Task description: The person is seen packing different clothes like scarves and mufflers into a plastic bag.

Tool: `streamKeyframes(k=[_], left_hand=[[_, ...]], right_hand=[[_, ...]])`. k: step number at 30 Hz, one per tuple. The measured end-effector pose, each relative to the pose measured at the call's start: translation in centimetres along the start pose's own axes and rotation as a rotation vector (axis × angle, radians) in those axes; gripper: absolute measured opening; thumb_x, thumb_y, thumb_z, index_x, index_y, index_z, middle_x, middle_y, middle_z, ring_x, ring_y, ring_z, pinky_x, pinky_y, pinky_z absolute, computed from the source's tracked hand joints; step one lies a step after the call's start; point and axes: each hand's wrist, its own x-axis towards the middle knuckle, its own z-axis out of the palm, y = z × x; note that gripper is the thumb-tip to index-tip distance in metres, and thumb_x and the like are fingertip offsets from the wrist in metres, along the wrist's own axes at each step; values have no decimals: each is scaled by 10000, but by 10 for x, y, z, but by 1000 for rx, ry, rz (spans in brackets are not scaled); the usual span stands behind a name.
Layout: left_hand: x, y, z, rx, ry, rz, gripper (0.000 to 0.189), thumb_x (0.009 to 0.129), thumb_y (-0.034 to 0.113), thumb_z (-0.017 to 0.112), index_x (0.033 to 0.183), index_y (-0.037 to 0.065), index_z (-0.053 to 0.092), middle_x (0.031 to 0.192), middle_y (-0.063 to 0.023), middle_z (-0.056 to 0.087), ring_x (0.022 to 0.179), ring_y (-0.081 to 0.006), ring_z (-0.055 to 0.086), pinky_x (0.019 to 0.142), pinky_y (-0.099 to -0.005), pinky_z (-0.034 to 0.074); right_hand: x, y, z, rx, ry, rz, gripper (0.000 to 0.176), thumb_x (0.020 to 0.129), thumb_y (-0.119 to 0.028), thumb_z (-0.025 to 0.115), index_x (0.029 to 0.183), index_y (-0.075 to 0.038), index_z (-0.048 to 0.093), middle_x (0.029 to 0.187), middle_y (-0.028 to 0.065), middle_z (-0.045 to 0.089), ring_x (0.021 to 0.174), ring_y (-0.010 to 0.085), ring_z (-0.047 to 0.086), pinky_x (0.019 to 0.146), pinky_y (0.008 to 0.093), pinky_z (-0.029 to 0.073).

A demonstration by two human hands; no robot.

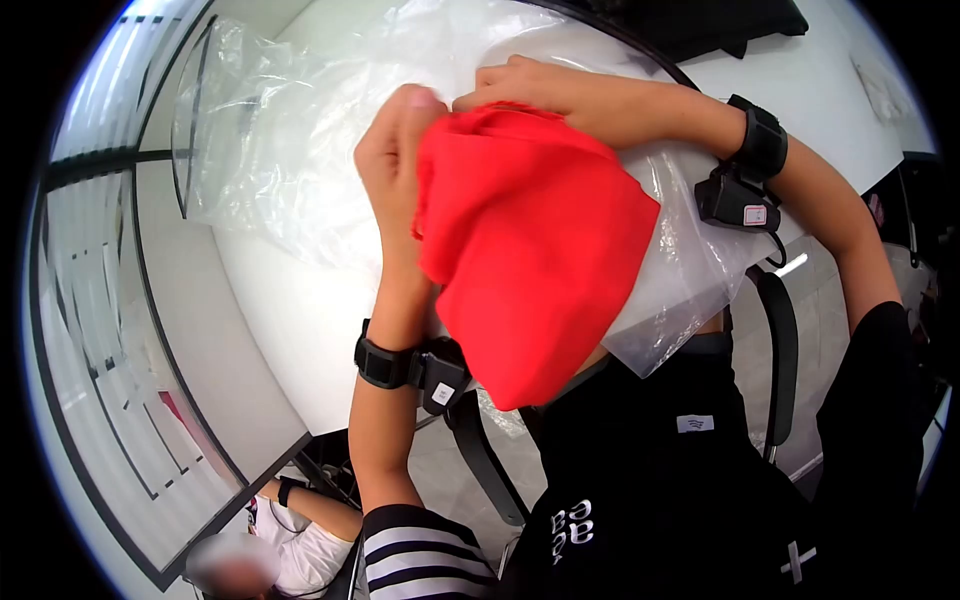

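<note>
A piece of red cloth (535, 235) hangs in folds from its upper edge, over the table's near side and down toward my lap. The frayed-looking edge bunches up between my two hands. My left hand (393, 145) is closed at the cloth's upper left corner, thumb on top. Along the top edge my right hand (530, 92) is closed too, its fingertips close to my left thumb and partly hidden. Beneath both hands lies a large clear plastic bag (290, 150), crumpled and spread over the white table (290, 330).
A black item (700, 25) lies at the far right of the table. A glass partition (110, 330) with a dark frame stands at the left. Chair armrests (780, 350) flank me. Another person (300, 550) sits at the lower left. Each of my wrists wears a strapped black device (440, 380).
</note>
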Motion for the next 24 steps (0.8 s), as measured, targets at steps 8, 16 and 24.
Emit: streamKeyframes(k=[8,16,24], left_hand=[[0,-1,1,145,10,110,330,980,136,531,690,18,425,643,11,383,603,-82,328,539,-268,293],[10,-9,-20,-210,291,-153,377,986,97,450,641,124,298,621,62,278,570,-55,218,490,-252,225],[-7,12,-2,132,-19,-79,366,975,86,454,646,123,297,625,62,271,574,-57,212,492,-254,223]], right_hand=[[-1,1,1,-26,19,-25,417,951,-224,511,1344,-91,545,1054,184,597,1020,333,541,923,385,418],[-1,-6,2,49,0,14,473,905,-264,616,1337,-86,545,1066,151,574,1024,307,516,918,379,413],[-27,18,-5,60,42,-99,535,902,-288,636,1382,-83,516,1249,170,593,1132,327,559,957,371,445]])
